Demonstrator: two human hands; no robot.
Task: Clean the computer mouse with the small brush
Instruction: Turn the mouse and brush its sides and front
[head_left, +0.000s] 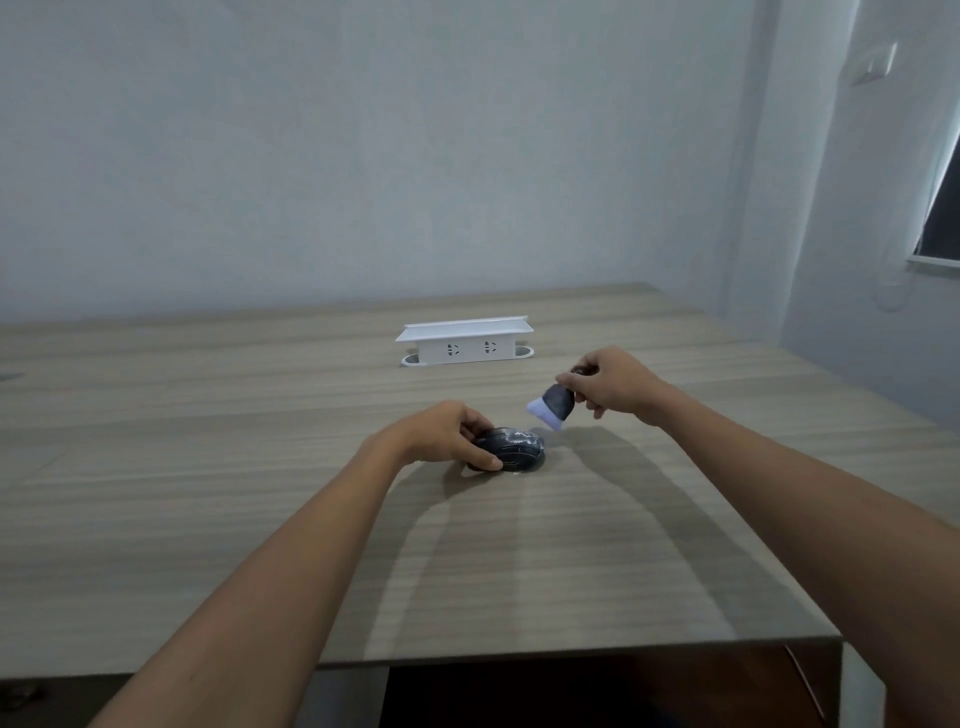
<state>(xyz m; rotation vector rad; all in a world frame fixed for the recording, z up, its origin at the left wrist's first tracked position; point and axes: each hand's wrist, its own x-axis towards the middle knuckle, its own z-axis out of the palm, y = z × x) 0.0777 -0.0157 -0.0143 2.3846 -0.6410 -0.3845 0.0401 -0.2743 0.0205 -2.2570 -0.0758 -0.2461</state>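
Note:
A dark computer mouse (514, 449) lies on the wooden table (260, 493), with pale dust or smears on its top. My left hand (441, 434) grips its left side, thumb on the near edge and fingers over the far edge. My right hand (615, 382) holds a small brush (553, 405) with a dark body and white bristles. The brush is tilted, bristles pointing down and left, and hangs a little above and to the right of the mouse without touching it.
A white pop-up socket box (465, 343) stands on the table behind the mouse. The table's near edge (571, 657) and right edge are close by. A grey wall rises behind, and a window sits at the far right.

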